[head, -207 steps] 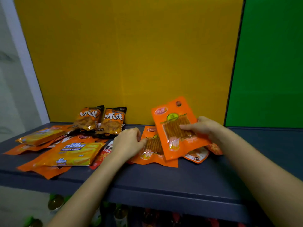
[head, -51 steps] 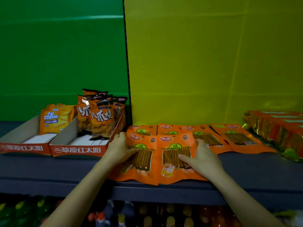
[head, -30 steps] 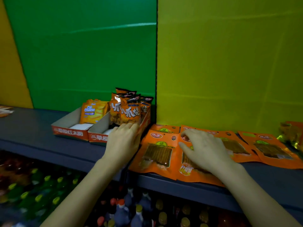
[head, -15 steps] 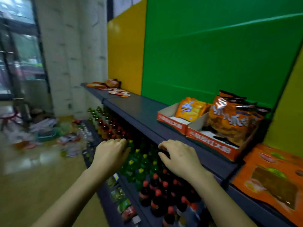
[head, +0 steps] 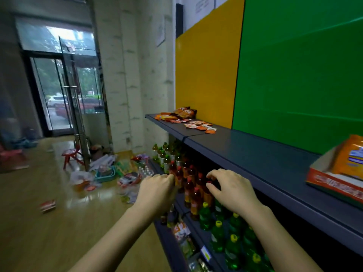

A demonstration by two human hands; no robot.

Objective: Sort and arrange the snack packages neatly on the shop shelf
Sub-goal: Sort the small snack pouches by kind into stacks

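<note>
Both hands hung in front of the shelf's [head: 255, 154] front edge, clear of it. The left hand [head: 157, 190] and the right hand [head: 232, 190] each had fingers loosely curled round nothing, probably because the person was between loads and free for the next pick.

The unsorted snack packages [head: 183, 113] lay in a loose heap at the shelf's far end by the yellow backboard: puffy, crinkled foil bags on flat, glossy orange pouches. Small flat sachets [head: 200, 126] were scattered just beside them, toward the front edge.

Near the shelf's right end a shallow cardboard tray [head: 332, 182] held an orange packet [head: 351, 156] upright, face out, seemingly already sorted. Smooth plastic bottles [head: 189, 185] stood in rows on the tier below.
</note>
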